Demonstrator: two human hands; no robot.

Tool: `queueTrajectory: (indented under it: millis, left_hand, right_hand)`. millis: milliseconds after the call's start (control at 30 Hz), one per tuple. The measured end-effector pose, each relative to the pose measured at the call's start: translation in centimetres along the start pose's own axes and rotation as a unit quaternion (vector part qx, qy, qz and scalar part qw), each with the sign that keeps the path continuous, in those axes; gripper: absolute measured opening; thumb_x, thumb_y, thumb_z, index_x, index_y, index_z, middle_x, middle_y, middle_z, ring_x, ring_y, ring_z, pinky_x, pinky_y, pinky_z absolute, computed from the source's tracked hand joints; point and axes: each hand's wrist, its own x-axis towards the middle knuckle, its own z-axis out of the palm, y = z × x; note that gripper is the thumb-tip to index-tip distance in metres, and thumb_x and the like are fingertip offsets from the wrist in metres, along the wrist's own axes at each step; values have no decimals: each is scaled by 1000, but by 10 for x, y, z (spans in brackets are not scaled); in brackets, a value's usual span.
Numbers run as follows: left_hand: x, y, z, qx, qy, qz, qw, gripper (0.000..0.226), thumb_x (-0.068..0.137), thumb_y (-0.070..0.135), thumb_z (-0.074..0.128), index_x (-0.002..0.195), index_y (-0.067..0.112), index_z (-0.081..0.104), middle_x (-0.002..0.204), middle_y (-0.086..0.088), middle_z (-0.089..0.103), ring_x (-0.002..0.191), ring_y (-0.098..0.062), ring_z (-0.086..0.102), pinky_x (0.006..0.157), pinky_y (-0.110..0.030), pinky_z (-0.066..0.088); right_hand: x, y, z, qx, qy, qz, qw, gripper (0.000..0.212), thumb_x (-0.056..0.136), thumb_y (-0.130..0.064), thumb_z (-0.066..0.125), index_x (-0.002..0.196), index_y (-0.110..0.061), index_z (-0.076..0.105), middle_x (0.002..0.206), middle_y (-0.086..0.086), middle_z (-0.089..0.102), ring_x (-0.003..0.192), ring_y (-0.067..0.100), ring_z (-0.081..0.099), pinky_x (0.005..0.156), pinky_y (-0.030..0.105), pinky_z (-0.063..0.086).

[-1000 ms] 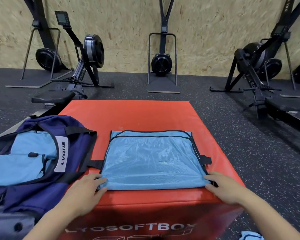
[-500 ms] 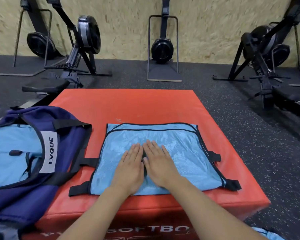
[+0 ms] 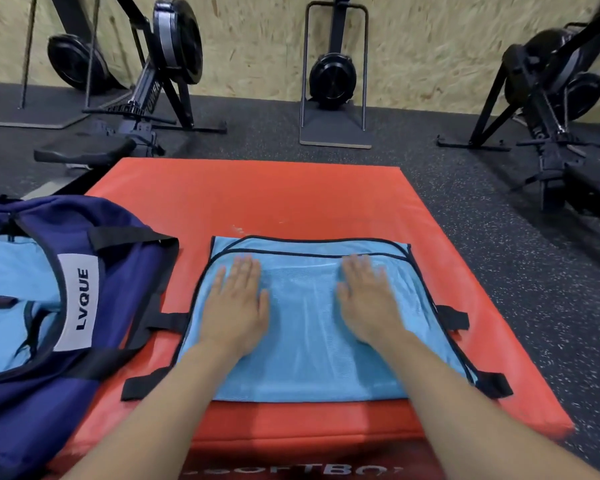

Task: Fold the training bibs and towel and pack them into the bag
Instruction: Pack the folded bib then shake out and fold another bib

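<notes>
A light blue mesh bib (image 3: 312, 327) with black trim lies folded flat on a red soft box (image 3: 278, 202), toward its near edge. Both hands rest palm-down on the bib, well apart from each other: the left hand (image 3: 238, 306) on the left half, the right hand (image 3: 368, 304) on the right half. The fingers of each hand are straight and lie flat against the mesh, pointing away from the person, so neither grip is closed on anything; the fingertips are blurred. Black straps (image 3: 452, 318) stick out from the bib's sides, two on the right edge and two on the left, the nearest left one reaching out across the red surface. To the left, a navy bag (image 3: 125, 271) lies partly on the box, its opening toward the camera, with light blue fabric (image 3: 11, 271) showing inside and a white label (image 3: 80, 303) reading LVQUE beside the opening. One black bag handle lies close to the bib's upper left strap; whether they touch cannot be told. The box's front face carries white lettering, partly cut off by the forearms. Beyond the box, on a dark speckled floor (image 3: 499, 271), stand several black rowing machines (image 3: 167, 64) against a chipboard wall (image 3: 430, 46).
</notes>
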Motion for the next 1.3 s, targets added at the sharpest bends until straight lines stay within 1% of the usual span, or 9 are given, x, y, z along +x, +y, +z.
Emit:
queueTrajectory:
  millis: [67, 167, 333, 567, 667, 800, 1033, 1200, 1300]
  left_hand:
    - [3, 20, 6, -45, -14, 17, 999, 80, 91, 44, -2, 156, 4, 20, 165, -9, 13, 154, -22, 9, 123, -34, -7]
    - [4, 28, 13, -68, -38, -6, 997, 89, 82, 49, -13, 159, 10, 10, 167, -4, 3, 154, -16, -3, 120, -30, -12]
    - [9, 12, 15, -65, -37, -43, 996, 93, 81, 62, -9, 160, 18, 10, 168, 1, 1, 154, -14, -3, 124, -34, -4]
    - [19, -28, 9, 4, -41, -86, 995, 80, 95, 61, 3, 160, 14, 13, 168, -6, 8, 155, -18, 3, 125, -37, 3]
    - [16, -34, 5, 0, -45, -84, 995, 78, 96, 59, 3, 160, 14, 13, 168, -3, 7, 155, -15, 1, 125, -35, 1]
    - [10, -41, -2, -11, -46, -58, 997, 93, 84, 64, -9, 160, 15, 13, 168, -1, 5, 154, -14, -2, 123, -31, -4]
    - [-2, -47, -10, 7, -47, -30, 998, 96, 82, 64, -13, 160, 15, 14, 168, 0, 7, 154, -14, -2, 121, -29, -10]
    - [-19, -50, -22, 30, -31, -4, 999, 79, 96, 57, 15, 147, 6, 47, 155, -11, 42, 147, -26, 34, 120, -37, 11]
    - [-33, -52, -31, 46, -29, 7, 998, 75, 101, 55, 18, 139, 2, 55, 147, -14, 52, 140, -30, 46, 117, -40, 20]
  right_hand:
    - [-4, -38, 7, 25, -17, -93, 995, 82, 85, -47, -9, 160, -18, 9, 168, 0, 1, 155, 18, -6, 123, 39, -10]
    - [-4, -58, 17, 33, -32, -129, 991, 86, 80, -47, -8, 160, -25, 13, 168, -5, 3, 154, 12, -6, 124, 40, -9]
    - [12, -20, 12, 29, -32, -24, 999, 58, 103, -45, 11, 160, -32, 9, 168, -7, -2, 154, 12, -8, 124, 40, -8]
    - [19, 46, 1, 7, -35, 101, 994, 58, 106, -46, 10, 160, -28, 1, 168, -1, -6, 154, 18, -9, 125, 40, -6]
    - [24, 58, -9, 46, -36, 104, 993, 55, 107, -45, 20, 159, -31, 13, 168, 5, -5, 154, 19, -8, 125, 39, -5]
    - [29, 79, -20, 86, 4, 192, 978, 48, 105, -44, 32, 153, -39, 32, 167, 10, 7, 155, 22, -2, 123, 40, -5]
    - [39, 92, -15, 155, -20, 169, 973, 50, 104, -26, 39, 153, -15, 38, 164, 2, 23, 151, 22, 21, 124, 42, 11]
    - [24, 116, -23, 137, -19, 194, 971, 43, 102, -20, 40, 142, -6, 48, 155, 11, 36, 140, 30, 37, 116, 40, 29]
    - [5, 136, -29, 115, -22, 203, 972, 45, 103, -19, 39, 146, -4, 43, 157, 13, 33, 142, 31, 33, 116, 37, 27]
